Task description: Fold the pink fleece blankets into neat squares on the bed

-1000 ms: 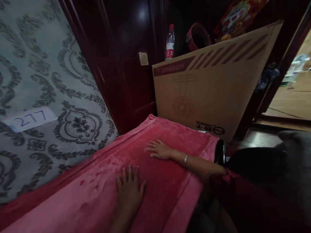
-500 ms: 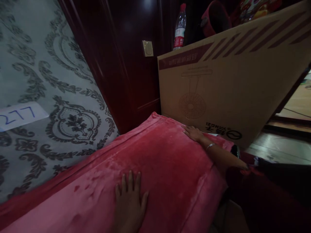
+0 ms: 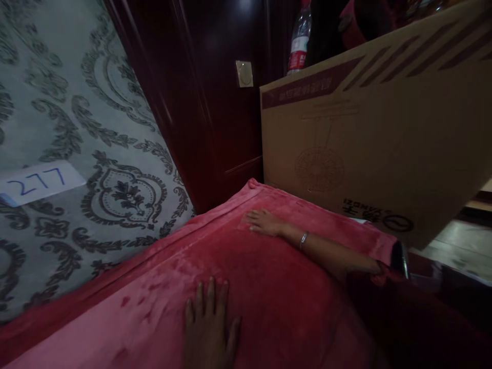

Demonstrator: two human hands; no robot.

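Probably best smoothed with light, even strokes, the red cloth lies beside the patterned wall; the left hand and right hand rest flat on it, fingers spread.

The right hand has a thin silvery bracelet and, farther up, a dark red sleeve.

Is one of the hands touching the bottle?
No, the left hand and the right hand both lie palm down on the red cloth, well apart from the bottle.
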